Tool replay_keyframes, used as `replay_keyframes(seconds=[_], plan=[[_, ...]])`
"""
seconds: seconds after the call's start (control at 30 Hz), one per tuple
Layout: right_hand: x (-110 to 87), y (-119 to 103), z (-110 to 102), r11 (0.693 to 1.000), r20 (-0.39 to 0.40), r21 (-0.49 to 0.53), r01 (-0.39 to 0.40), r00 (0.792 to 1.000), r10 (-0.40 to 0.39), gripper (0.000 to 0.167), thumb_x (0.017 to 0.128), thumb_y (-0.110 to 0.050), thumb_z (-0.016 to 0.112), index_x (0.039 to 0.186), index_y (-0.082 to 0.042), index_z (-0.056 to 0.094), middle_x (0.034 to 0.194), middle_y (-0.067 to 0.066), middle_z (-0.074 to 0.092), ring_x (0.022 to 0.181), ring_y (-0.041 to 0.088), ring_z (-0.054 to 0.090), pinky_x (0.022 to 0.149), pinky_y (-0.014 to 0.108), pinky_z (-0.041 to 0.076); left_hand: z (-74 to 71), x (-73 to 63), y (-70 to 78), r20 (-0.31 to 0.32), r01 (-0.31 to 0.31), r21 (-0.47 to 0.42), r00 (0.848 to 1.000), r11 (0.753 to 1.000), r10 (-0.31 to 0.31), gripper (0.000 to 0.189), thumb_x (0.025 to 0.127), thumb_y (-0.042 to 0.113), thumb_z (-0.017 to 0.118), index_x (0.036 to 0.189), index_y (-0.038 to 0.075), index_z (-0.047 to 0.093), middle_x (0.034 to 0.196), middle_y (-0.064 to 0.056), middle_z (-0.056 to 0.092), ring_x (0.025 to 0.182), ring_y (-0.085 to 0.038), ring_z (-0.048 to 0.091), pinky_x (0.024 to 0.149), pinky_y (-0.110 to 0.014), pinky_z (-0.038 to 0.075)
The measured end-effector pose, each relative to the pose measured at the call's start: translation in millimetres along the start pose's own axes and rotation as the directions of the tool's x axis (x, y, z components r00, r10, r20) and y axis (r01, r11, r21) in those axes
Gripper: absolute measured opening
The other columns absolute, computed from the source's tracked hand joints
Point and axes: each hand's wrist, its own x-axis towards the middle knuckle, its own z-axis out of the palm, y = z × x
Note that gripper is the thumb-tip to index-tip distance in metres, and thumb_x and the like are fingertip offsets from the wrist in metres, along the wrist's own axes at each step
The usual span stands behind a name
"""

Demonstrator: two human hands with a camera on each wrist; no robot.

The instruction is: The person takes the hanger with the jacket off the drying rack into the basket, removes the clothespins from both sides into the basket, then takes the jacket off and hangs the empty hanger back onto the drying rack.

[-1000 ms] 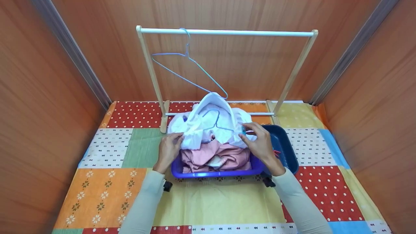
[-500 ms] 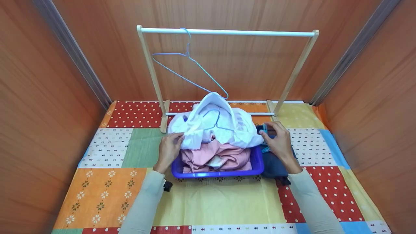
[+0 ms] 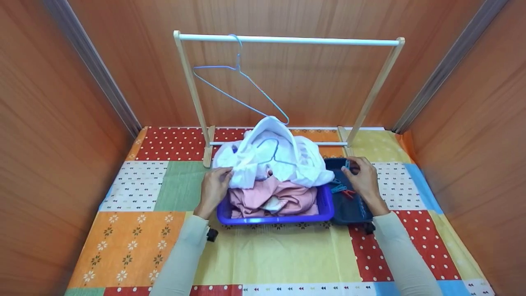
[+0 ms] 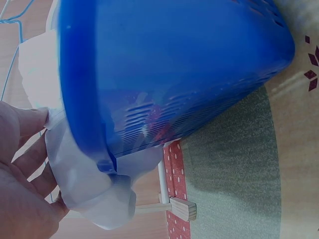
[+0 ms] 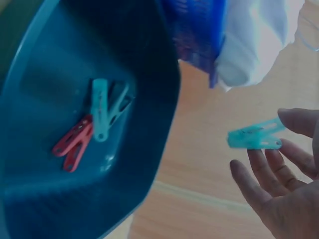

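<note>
My left hand [image 3: 214, 187] pinches the left edge of a white garment [image 3: 308, 158] with a curved collar or neckline. The garment lies on top of a pink cloth [image 3: 254, 197] in a purple-blue basket [image 3: 279, 220]. A blue hanger [image 3: 274, 153] sits inside the white garment, its hook showing in the neck opening. To the right, my right hand [image 3: 363, 181] holds a teal clothespin [image 5: 254, 138] between thumb and fingers, over the far end of a dark blue tray [image 3: 347, 211]. In that tray lie teal clothespins [image 5: 99, 109] and a red clothespin [image 5: 75, 142].
Behind the basket stands a wooden rack with a white top rail [image 3: 312, 40]. An empty blue wire hanger [image 3: 238, 68] hangs from it toward the left. Wood-grain panels [image 3: 472, 102] enclose both sides and the back. A patchwork cloth [image 3: 271, 255] covers the table.
My right hand has moved right, from the garment's right side to above the dark tray, carrying the teal clothespin. The garment's right edge now lies loose. My left hand has stayed put.
</note>
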Motion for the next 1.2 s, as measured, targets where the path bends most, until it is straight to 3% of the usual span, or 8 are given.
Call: replay_keyframes(seconds=[0.23, 0.73, 1.0, 1.2], plan=[[4.4, 21, 2, 0.992, 0.065, -0.085, -0.089, 0.993, 0.094, 0.039, 0.088, -0.012, 0.073, 0.124, -0.001, 0.064, 0.116, 0.021, 0.064, 0.106, 0.036, 0.066, 0.089, 0.05, 0.054, -0.6, -0.3, 1.0, 0.008, 0.013, 0.001, 1.0, 1.0, -0.013, 0.017, 0.091, 0.014, 0.07, 0.105, 0.006, 0.077, 0.101, -0.012, 0.076, 0.096, -0.03, 0.071, 0.086, -0.045, 0.056], [9.7, 50, 8, 0.968, 0.162, -0.182, -0.171, 0.966, 0.201, 0.037, 0.09, -0.012, 0.068, 0.125, 0.001, 0.062, 0.116, 0.024, 0.063, 0.107, 0.039, 0.063, 0.092, 0.051, 0.05, -1.7, -0.5, 2.3, 0.012, 0.008, 0.007, 1.0, 1.0, -0.008, 0.017, 0.091, 0.013, 0.07, 0.105, 0.006, 0.077, 0.101, -0.012, 0.076, 0.096, -0.03, 0.071, 0.086, -0.045, 0.055], [11.5, 56, 7, 0.963, 0.219, -0.213, -0.166, 0.952, 0.213, 0.039, 0.09, -0.011, 0.067, 0.126, 0.003, 0.061, 0.118, 0.027, 0.064, 0.108, 0.04, 0.062, 0.094, 0.052, 0.049, -2.5, -0.8, 2.5, 0.01, 0.014, 0.012, 1.0, 1.0, -0.014, 0.018, 0.091, 0.014, 0.07, 0.105, 0.006, 0.077, 0.101, -0.013, 0.076, 0.097, -0.031, 0.071, 0.088, -0.045, 0.055], [11.8, 46, 4, 0.963, 0.236, -0.208, -0.17, 0.947, 0.218, 0.039, 0.092, -0.013, 0.065, 0.128, 0.001, 0.059, 0.122, 0.027, 0.061, 0.11, 0.041, 0.061, 0.094, 0.053, 0.049, -2.4, -0.8, 2.0, 0.006, 0.007, 0.008, 1.0, 1.0, -0.007, 0.017, 0.09, 0.012, 0.07, 0.104, 0.006, 0.077, 0.1, -0.013, 0.076, 0.096, -0.031, 0.071, 0.087, -0.045, 0.055]])
